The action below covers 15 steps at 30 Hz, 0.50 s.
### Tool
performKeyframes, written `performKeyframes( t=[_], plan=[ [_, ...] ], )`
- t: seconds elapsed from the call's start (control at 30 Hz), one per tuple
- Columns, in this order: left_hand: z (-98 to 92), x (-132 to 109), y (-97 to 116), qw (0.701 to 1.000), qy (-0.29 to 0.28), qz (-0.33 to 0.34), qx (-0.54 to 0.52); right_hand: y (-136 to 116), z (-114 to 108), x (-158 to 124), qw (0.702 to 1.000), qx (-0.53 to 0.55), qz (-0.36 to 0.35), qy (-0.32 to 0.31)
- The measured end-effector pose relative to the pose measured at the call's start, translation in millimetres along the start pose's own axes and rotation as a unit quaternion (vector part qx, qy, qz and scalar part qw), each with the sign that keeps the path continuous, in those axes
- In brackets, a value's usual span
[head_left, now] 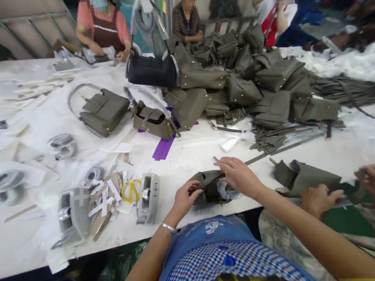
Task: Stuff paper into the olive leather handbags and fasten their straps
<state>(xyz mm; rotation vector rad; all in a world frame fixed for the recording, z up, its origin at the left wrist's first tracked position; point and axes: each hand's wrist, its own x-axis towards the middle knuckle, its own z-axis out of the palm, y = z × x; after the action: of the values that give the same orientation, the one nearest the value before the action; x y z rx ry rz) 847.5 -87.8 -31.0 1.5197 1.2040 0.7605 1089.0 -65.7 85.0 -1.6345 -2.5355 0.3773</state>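
Observation:
A small olive-grey bag lies at the table's front edge, its opening facing up, with clear plastic showing inside. My left hand grips the bag's left side, thumb and fingers curled round its edge. Over the right side of the opening is my right hand, fingers bent down onto the bag's rim. A thin dark strap stretches from near my right hand toward the right. Left of the bag stand a grey tape dispenser and yellow-handled scissors.
Many olive bags are heaped across the middle, with a black bag behind. Another tape dispenser stands left. A neighbour's hands work at the right beside a bag piece. Several people are across the table.

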Motion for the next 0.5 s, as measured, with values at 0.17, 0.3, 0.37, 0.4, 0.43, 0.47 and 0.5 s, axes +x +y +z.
performKeyframes(
  t=[0.17,0.3,0.37,0.4,0.43,0.47,0.5],
  plan=[
    [-14.4,2.5,-7.8,0.996,-0.068,0.004,-0.053,-48.1,27.2,-48.4,0.974,0.156,0.154,0.059],
    [-23.8,7.7,-12.0,0.994,-0.090,-0.005,-0.055,-86.2,80.1,-49.9,0.952,0.240,0.191,0.020],
    [-29.6,11.6,-13.8,0.994,-0.095,-0.009,-0.043,-96.4,100.4,-38.5,0.945,0.243,0.215,0.049],
    [-32.7,13.8,-14.4,0.994,-0.098,-0.010,-0.036,-99.5,107.2,-32.2,0.939,0.247,0.231,0.066],
    [-35.7,16.1,-14.6,0.994,-0.101,-0.009,-0.030,-101.7,111.9,-26.5,0.931,0.254,0.247,0.081],
    [-38.4,18.5,-14.7,0.994,-0.105,-0.006,-0.024,-103.2,114.6,-21.7,0.924,0.262,0.262,0.092],
    [-40.6,20.8,-14.6,0.994,-0.108,-0.001,-0.018,-104.2,116.0,-18.2,0.918,0.268,0.276,0.100]
  ],
)
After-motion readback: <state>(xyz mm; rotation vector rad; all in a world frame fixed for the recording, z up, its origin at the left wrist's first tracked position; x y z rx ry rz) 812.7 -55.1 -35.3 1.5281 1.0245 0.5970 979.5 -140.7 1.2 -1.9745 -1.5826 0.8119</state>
